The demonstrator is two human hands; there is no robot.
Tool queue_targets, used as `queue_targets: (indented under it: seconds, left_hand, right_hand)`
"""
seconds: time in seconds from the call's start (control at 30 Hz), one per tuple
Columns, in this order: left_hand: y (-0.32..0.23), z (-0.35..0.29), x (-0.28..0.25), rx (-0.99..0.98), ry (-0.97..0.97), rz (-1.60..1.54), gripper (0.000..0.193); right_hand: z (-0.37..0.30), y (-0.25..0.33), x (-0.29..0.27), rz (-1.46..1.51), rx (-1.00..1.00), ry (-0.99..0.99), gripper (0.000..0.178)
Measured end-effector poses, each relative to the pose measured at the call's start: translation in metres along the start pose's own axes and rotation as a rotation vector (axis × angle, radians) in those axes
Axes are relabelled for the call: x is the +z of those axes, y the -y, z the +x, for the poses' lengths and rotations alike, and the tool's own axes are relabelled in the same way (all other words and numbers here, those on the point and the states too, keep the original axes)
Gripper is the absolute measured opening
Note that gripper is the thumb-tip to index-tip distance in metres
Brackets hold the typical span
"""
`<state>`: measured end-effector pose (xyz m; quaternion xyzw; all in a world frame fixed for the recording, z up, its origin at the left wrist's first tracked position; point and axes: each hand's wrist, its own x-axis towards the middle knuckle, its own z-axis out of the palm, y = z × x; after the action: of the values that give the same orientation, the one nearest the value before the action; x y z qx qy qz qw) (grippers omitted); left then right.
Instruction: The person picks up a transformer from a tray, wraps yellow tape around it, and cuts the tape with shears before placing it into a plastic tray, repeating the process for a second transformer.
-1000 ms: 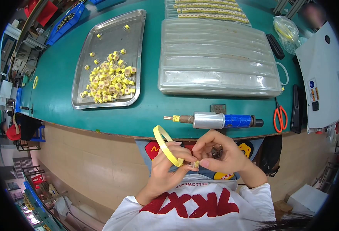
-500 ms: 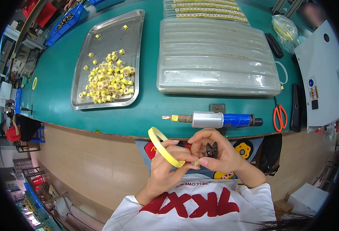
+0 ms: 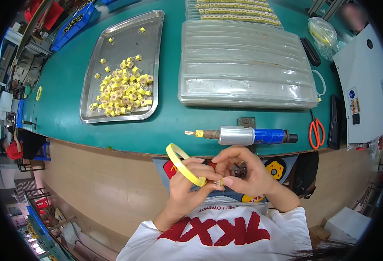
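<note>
A small yellow component [image 3: 220, 182], block-shaped with several thin metal pins, is on the person's side of the cylindrical tool [image 3: 243, 135], held up between the two hands. The left hand [image 3: 187, 189] pinches it between thumb and fingertips, with one smooth, flat-sided ring of yellow tape [image 3: 177, 162] hooked over its fingers. The right hand [image 3: 254, 178] presses its thumb to the component, its fingers curled around one dark metal hand tool [image 3: 239, 170], partly hidden.

The cylindrical tool, a single one, has a smooth silver sleeve, a blue body and a narrow end carrying one yellow piece. It lies along the edge of a smooth green desk [image 3: 60, 98].

Beyond its left end is one shiny metal tray [image 3: 126, 43] with rounded corners. It contains a heap of yellow blocks with pins, too many to count; two lie well apart at the tray's far end.

Directly beyond the tool sits a glossy, translucent plastic case [image 3: 248, 65] with long parallel channels. Past that, a clear tray [image 3: 191, 13] contains at least three rows of yellow pieces.

One pair of scissors [image 3: 317, 134] with orange handles lies right of the tool; farther beyond, one crinkled clear bag [image 3: 324, 37] contains something yellow.
</note>
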<state>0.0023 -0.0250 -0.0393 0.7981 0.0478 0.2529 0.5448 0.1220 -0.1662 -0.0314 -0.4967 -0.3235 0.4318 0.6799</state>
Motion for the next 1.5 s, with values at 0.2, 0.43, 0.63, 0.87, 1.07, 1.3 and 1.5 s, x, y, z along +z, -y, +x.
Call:
queue_targets:
  seconds: [0.2,0.43,0.63,0.87,1.07,1.3,1.5]
  left_hand:
    - [-0.003,0.001,0.002,-0.116,-0.068,-0.181,0.023]
    - [-0.003,-0.001,0.001,-0.178,-0.065,-0.239,0.023]
    - [-0.002,0.000,0.004,0.044,0.024,0.096,0.024]
    - [-0.004,0.002,0.004,-0.017,-0.009,0.027,0.021]
    - [-0.002,0.000,0.003,0.000,-0.017,0.080,0.021]
    - [-0.002,0.001,0.004,0.003,-0.018,0.121,0.020]
    - [-0.001,0.001,0.001,-0.032,0.020,0.032,0.020]
  right_hand:
    - [-0.008,-0.006,-0.006,0.035,-0.127,-0.008,0.043]
    - [-0.006,-0.014,-0.006,-0.111,-0.230,-0.008,0.042]
    - [-0.004,-0.006,-0.003,-0.067,-0.121,0.008,0.043]
    - [-0.004,-0.007,-0.003,0.097,-0.026,0.016,0.036]
    - [-0.002,-0.004,-0.003,0.055,0.005,0.030,0.040]
    - [0.000,0.002,0.000,-0.018,0.007,0.012,0.042]
    - [0.004,0.014,-0.008,-0.123,0.086,0.149,0.044]
